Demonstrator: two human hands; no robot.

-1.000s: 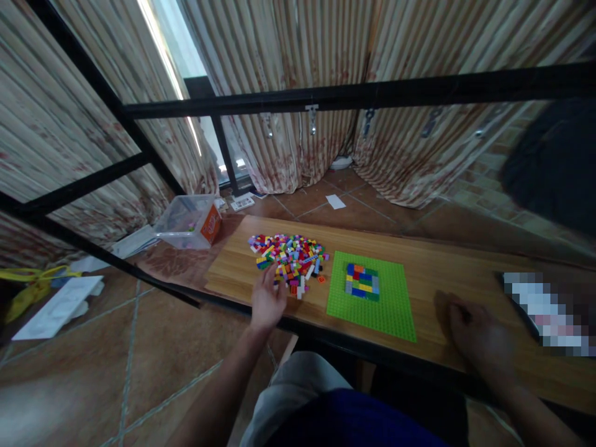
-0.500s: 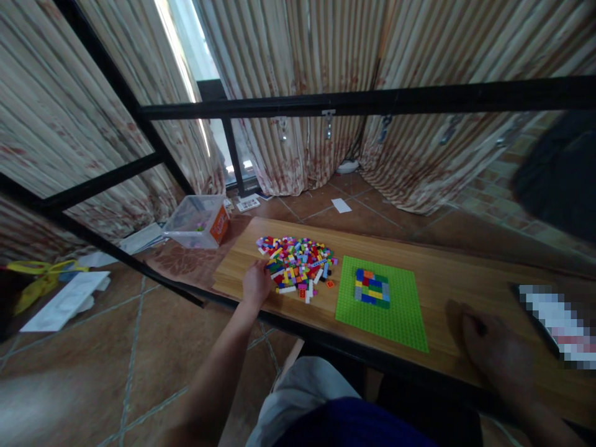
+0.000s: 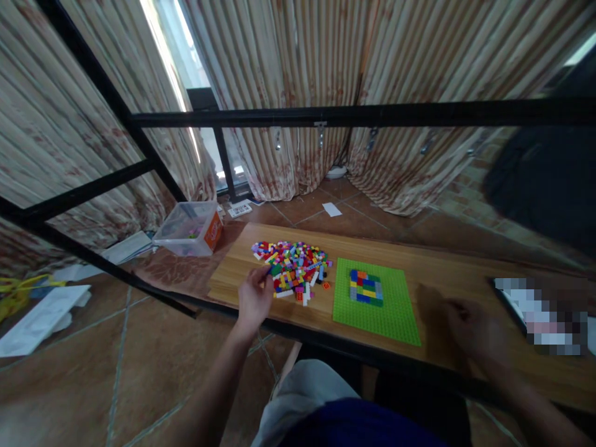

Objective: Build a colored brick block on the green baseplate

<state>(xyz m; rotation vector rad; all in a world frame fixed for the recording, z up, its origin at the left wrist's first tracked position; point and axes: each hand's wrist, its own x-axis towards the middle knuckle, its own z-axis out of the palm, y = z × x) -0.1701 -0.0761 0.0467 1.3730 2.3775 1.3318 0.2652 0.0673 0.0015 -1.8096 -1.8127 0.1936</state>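
My left hand (image 3: 256, 298) is at the near left edge of a pile of small coloured toy bricks (image 3: 298, 264). Its thumb and forefinger are pinched together, with a small dark blue brick showing at the tips. Right of the pile lies a bright green studded baseplate (image 3: 372, 326). A flat, roughly square patch of joined bricks (image 3: 366, 287) in blue, yellow, green, grey, red and orange sits on it. Beyond the baseplate's right edge my right hand (image 3: 470, 323) hovers low over the table, slightly blurred. Its fingers are curled in, and whatever they may hold is hidden.
The wooden table (image 3: 433, 264) has a dark front edge. A blurred-out flat object (image 3: 531, 316) lies at its right. Back left stands a clear plastic box (image 3: 186, 230) with an orange label. A black metal rail (image 3: 279, 118) crosses behind, before striped curtains (image 3: 298, 56).
My left hand has lifted slightly from the pile, and its pinched fingertips now show a blue brick. My right hand stays curled beside the baseplate. The view has shifted a little.
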